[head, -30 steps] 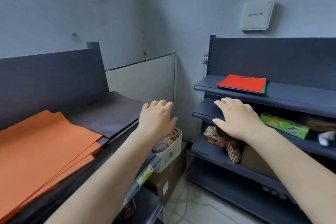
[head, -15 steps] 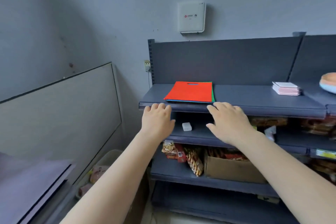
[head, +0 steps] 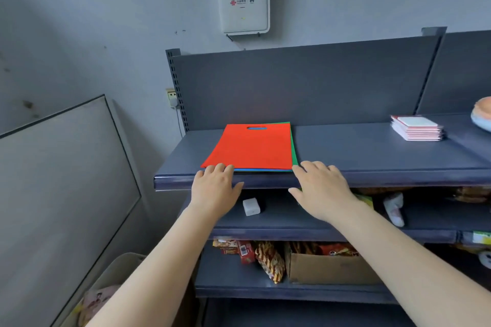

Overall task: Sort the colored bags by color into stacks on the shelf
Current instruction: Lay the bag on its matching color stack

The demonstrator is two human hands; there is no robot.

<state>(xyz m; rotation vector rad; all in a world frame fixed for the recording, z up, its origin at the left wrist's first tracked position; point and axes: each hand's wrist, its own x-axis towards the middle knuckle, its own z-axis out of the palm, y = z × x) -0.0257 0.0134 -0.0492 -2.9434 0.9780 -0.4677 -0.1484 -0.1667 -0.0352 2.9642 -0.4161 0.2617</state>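
On top shelf [head: 372, 151], 1 mixed bag stack [head: 252, 147], perhaps 3 colors; 2 hands, left [head: 215, 191], right [head: 322, 194], flat-fingered, holding nothing.

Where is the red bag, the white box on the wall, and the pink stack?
red bag [head: 252, 147]: head view, middle of its face.
white box [head: 243, 2]: head view, its front.
pink stack [head: 417, 129]: head view, top.
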